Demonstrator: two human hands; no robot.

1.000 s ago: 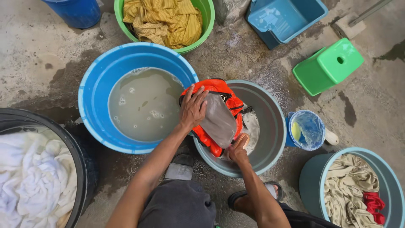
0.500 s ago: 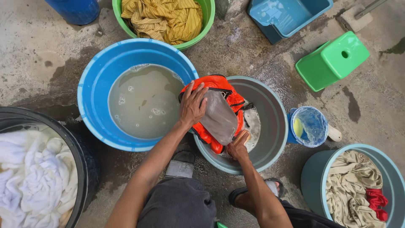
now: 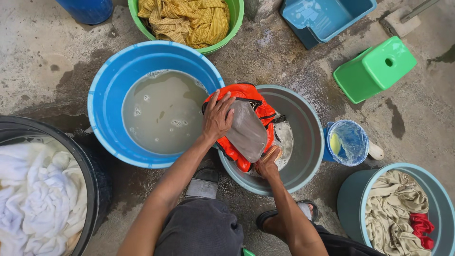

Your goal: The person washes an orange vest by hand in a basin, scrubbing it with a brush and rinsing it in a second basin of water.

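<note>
An orange and grey backpack (image 3: 246, 128) lies across the near left rim of a grey basin (image 3: 310, 142). My left hand (image 3: 217, 117) presses flat on the bag's upper left side and holds it against the rim. My right hand (image 3: 268, 162) is closed around a small brush with a brownish back, set at the lower edge of the bag's grey panel. A little soapy water shows in the grey basin behind the bag.
A blue basin (image 3: 109, 95) of murky water sits at the left. A green basin (image 3: 232, 23) holds yellow cloth, a black tub (image 3: 95, 189) white laundry, a teal bucket (image 3: 353, 208) beige and red cloth. A green stool (image 3: 374, 68), blue dipper (image 3: 348, 142) and blue crate (image 3: 327, 19) stand on wet concrete.
My right hand has shifted slightly along the lower edge of the bag. My left hand stays on the bag, and the view has drifted a little.
</note>
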